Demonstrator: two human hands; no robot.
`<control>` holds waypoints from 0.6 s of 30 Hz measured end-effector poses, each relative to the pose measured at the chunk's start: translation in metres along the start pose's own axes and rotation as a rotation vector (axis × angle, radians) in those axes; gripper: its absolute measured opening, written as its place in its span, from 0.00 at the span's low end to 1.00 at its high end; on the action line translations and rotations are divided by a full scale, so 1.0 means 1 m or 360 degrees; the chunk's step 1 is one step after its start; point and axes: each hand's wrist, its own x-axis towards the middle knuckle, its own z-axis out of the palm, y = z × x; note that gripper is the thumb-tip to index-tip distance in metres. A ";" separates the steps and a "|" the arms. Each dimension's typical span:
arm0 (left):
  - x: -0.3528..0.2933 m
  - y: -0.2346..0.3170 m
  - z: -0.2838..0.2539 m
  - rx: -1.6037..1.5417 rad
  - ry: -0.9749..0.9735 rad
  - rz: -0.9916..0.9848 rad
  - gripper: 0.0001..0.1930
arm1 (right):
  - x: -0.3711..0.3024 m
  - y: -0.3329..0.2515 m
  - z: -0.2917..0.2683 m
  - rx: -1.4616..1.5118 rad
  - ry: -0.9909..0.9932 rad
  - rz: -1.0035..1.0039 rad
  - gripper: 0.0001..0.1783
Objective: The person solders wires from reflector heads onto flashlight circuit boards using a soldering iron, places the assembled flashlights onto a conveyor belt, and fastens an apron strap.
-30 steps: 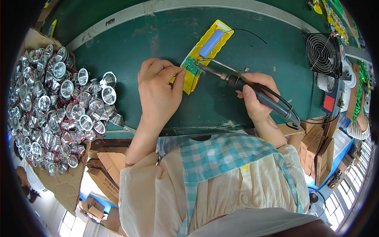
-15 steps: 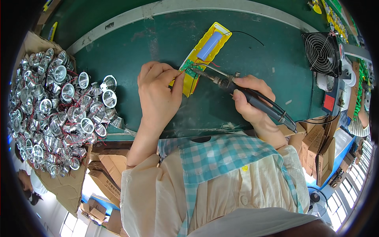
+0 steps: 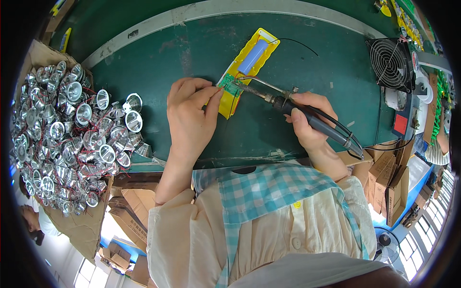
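Here's the open yellow plastic casing (image 3: 262,60), slanting across the green worktop (image 3: 192,53), blue cylindrical battery (image 3: 252,56) in its far half, green circuit board (image 3: 229,85) nearer, and the dark-handled soldering iron (image 3: 278,102) leaning in, tip at the board!

A dark green workbench (image 3: 158,67) spans roughly 10 to 2 o'clock, crossed at 12 by a grey metal strip (image 3: 249,6) that bows in the lens. White daylight glares through multi-paned windows (image 3: 425,242) at 4 o'clock, near a caged fan (image 3: 385,242). Between 7 and 8 o'clock, another bright window (image 3: 89,275) adjoins a pale wall (image 3: 65,257). Brown cardboard cartons (image 3: 127,220) sit at 8.
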 end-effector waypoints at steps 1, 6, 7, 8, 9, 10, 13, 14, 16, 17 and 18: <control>0.000 0.001 -0.002 0.0001 0.0001 0.0003 0.02 | 0.000 0.000 -0.001 0.0010 0.0005 0.0020 0.14; -0.008 0.011 -0.005 -0.0128 0.0044 -0.0209 0.03 | -0.001 0.004 -0.001 0.0014 0.0108 -0.0004 0.13; -0.009 0.009 -0.004 -0.0124 0.0044 -0.0216 0.03 | -0.002 0.005 0.001 0.0024 0.0138 0.0018 0.12; -0.010 0.006 -0.002 -0.0014 0.0013 -0.0103 0.04 | -0.002 0.006 0.002 0.0027 0.0133 0.0022 0.12; -0.009 0.005 0.000 0.0087 -0.0018 0.0017 0.04 | -0.002 0.006 0.002 0.0076 0.0149 0.0039 0.12; -0.008 0.006 0.000 0.0082 -0.0020 0.0016 0.04 | -0.002 0.006 0.003 0.0126 0.0164 0.0056 0.12; -0.007 0.006 0.003 0.0072 -0.0005 0.0034 0.04 | -0.001 0.005 0.005 0.0168 0.0180 0.0087 0.12; -0.008 0.006 0.004 0.0064 -0.0011 0.0024 0.04 | -0.001 0.005 0.005 0.0166 0.0181 0.0088 0.12; -0.008 0.005 0.004 0.0055 -0.0015 0.0013 0.03 | -0.001 0.004 0.005 0.0169 0.0150 0.0075 0.12; -0.008 0.005 0.003 0.0039 -0.0017 -0.0003 0.03 | -0.001 0.004 0.006 0.0168 0.0149 0.0076 0.12; -0.008 0.005 0.004 0.0022 -0.0020 -0.0020 0.03 | -0.001 0.004 0.005 0.0167 0.0142 0.0080 0.12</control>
